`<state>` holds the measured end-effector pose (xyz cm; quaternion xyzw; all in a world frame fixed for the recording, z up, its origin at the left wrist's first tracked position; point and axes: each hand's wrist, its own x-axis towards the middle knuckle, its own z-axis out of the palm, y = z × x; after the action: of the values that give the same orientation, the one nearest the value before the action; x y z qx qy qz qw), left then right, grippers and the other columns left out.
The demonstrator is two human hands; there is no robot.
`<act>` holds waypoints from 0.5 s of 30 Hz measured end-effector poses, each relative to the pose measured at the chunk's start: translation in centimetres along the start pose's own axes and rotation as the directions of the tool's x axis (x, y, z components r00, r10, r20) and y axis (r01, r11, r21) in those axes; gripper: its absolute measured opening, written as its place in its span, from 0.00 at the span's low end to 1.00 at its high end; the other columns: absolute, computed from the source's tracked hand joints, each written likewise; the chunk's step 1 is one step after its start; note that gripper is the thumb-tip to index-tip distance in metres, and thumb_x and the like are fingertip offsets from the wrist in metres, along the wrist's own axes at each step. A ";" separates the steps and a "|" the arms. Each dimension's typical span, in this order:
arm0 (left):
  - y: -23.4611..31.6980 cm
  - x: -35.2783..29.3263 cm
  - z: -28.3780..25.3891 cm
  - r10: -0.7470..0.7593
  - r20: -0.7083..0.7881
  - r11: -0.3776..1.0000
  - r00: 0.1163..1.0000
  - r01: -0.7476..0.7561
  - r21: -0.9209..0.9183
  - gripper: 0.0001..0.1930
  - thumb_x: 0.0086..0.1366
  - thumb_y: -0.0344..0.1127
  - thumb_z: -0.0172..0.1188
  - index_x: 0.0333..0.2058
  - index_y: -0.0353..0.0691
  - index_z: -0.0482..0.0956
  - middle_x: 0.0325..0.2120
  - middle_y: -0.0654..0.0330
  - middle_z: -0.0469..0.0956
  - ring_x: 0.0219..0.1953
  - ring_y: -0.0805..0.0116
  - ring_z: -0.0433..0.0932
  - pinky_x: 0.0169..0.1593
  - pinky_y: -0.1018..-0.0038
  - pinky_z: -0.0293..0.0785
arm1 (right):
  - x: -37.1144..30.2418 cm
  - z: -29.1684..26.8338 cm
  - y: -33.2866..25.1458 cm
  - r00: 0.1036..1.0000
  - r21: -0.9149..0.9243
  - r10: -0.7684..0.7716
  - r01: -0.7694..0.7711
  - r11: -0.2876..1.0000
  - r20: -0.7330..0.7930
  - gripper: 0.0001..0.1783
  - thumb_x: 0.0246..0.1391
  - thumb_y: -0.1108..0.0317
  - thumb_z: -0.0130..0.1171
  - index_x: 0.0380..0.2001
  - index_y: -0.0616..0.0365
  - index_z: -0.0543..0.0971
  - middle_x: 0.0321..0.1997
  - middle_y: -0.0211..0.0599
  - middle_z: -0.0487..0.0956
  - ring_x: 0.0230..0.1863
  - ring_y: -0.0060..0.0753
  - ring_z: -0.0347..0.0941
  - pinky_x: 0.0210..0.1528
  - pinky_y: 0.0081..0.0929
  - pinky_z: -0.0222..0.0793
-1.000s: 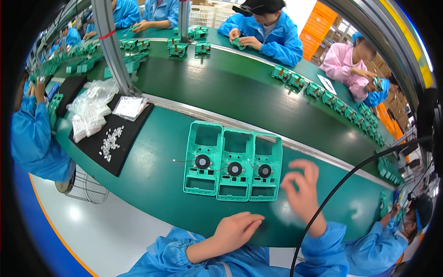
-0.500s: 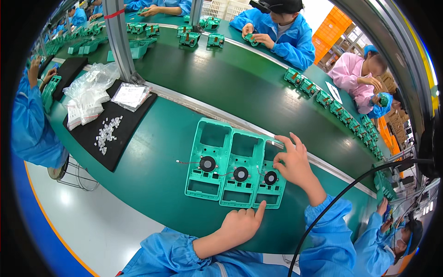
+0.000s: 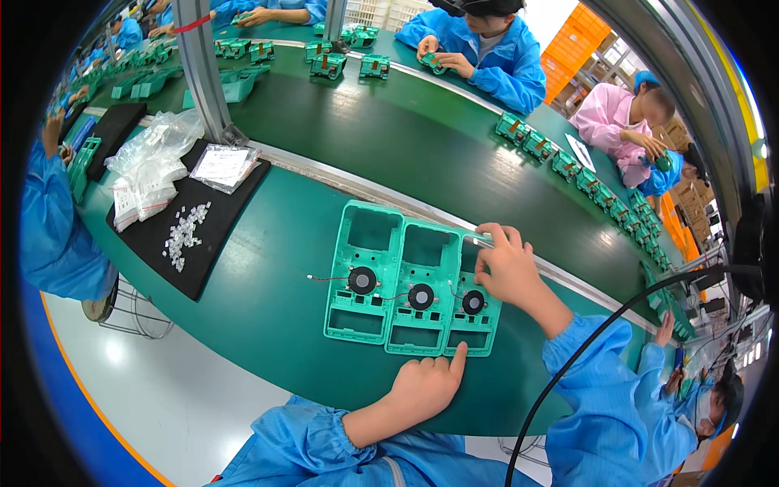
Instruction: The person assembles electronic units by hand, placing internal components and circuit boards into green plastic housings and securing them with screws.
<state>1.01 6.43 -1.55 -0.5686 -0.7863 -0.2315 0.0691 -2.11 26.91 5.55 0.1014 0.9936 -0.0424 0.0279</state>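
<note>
Three green plastic housings lie side by side on the green bench: a left housing [image 3: 346, 264], a middle housing [image 3: 412, 272] and a right housing [image 3: 488, 315]. In each sits a round black speaker-like part [image 3: 362, 280] with a grey centre and a thin wire. My left hand [image 3: 422, 390] rests its outstretched index fingertip on the right housing's near edge; its other fingers are curled. At that housing's far right corner, my right hand [image 3: 511, 268] has its bent fingers and thumb against the edge, partly covering it.
On a black mat [image 3: 219, 247] at left lie small clear pieces [image 3: 182, 235] and plastic bags [image 3: 154, 166]. Beyond a metal rail runs a green conveyor [image 3: 365, 130] carrying green assemblies [image 3: 568, 166]. A black cable [image 3: 592, 349] crosses in front of my right arm. Co-workers sit around.
My right hand's fingers have bent in more around the far corner of the right housing. My left index finger stays at the near edge. The whole view has shifted slightly.
</note>
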 end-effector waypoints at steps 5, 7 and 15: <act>-0.1 -0.1 0.4 -0.015 -0.023 1.000 1.000 0.014 -0.013 0.26 0.43 0.32 0.52 0.46 0.36 0.71 0.12 0.66 0.68 0.12 0.74 0.68 0.15 0.78 0.63 | 0.4 -0.5 0.3 0.998 -0.082 -0.044 0.048 0.995 0.047 0.10 0.31 0.66 0.66 0.16 0.52 0.73 0.49 0.29 0.64 0.49 0.40 0.62 0.42 0.50 0.60; -0.2 -0.2 0.4 -0.021 -0.030 1.000 0.999 0.020 -0.018 0.26 0.42 0.31 0.52 0.46 0.36 0.72 0.13 0.66 0.69 0.12 0.74 0.68 0.15 0.77 0.63 | 0.8 -0.7 1.9 0.988 -0.081 -0.155 0.153 0.985 -0.020 0.11 0.32 0.65 0.66 0.19 0.52 0.73 0.46 0.31 0.66 0.45 0.37 0.66 0.41 0.41 0.61; -0.3 0.1 0.4 -0.023 -0.061 0.990 0.998 0.014 -0.139 0.21 0.47 0.29 0.50 0.43 0.37 0.73 0.11 0.65 0.69 0.13 0.71 0.70 0.16 0.75 0.64 | 1.8 -1.8 3.8 0.995 0.248 -0.081 0.065 0.967 0.055 0.29 0.41 0.69 0.56 0.51 0.46 0.66 0.47 0.45 0.72 0.45 0.47 0.70 0.45 0.36 0.66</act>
<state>0.73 6.67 -1.96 -0.5571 -0.7710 -0.3040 0.0516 -3.19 31.10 6.88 0.0659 0.9823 -0.1692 0.0455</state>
